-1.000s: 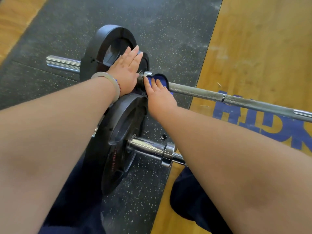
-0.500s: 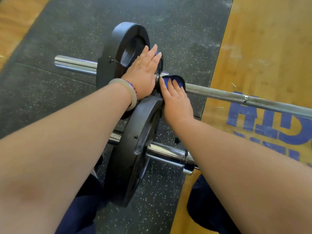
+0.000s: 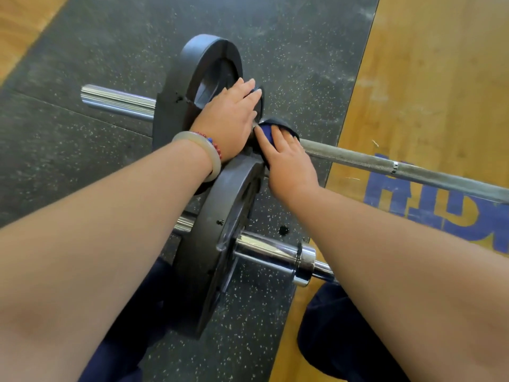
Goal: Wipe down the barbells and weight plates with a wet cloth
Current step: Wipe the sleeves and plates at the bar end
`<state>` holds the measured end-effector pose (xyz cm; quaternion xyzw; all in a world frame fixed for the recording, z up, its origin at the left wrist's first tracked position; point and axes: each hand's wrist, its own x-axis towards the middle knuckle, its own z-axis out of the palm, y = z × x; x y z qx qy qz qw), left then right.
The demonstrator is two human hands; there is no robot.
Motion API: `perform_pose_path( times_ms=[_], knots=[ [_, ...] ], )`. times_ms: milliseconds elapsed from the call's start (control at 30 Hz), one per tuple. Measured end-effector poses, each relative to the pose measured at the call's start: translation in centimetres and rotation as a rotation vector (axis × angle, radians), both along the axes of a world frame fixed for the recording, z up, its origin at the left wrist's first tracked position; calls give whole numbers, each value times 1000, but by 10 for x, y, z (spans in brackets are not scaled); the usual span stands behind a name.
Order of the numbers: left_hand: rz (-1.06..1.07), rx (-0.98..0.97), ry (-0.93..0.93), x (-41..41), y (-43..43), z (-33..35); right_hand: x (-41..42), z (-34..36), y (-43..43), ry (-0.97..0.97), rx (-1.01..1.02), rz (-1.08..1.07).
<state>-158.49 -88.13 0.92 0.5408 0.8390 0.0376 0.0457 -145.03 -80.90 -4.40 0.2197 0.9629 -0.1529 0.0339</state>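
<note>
Two barbells and two plates, listed left to right. Far weight plate: stands on edge on the rubber mat, under our left grip, whose fingers lie straight and flat against its face. Blue cloth: just right of that grip, on the far barbell by the collar and beneath our right grip, whose fingers are nearly straight, pressing rather than pinching. Shaft: its long axis runs rightward from the right grip, the nearer one, so we judge the wipe travels that way. Near weight plate: below both grips.
</note>
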Motion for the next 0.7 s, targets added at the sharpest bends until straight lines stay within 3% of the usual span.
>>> perform_pose_path(
  times_ms=[167,333,500,700],
  knots=[
    [5,37,-85,-1,-1,-3,-24,11,14,27,-52,-3],
    [6,-1,-71,-2,0,-2,1,3,12,-2,-25,152],
    [12,-2,-102,-2,0,-3,-18,8,15,30,-67,26],
    [16,8,-103,-2,0,-2,15,-2,3,-38,38,108]
  ],
)
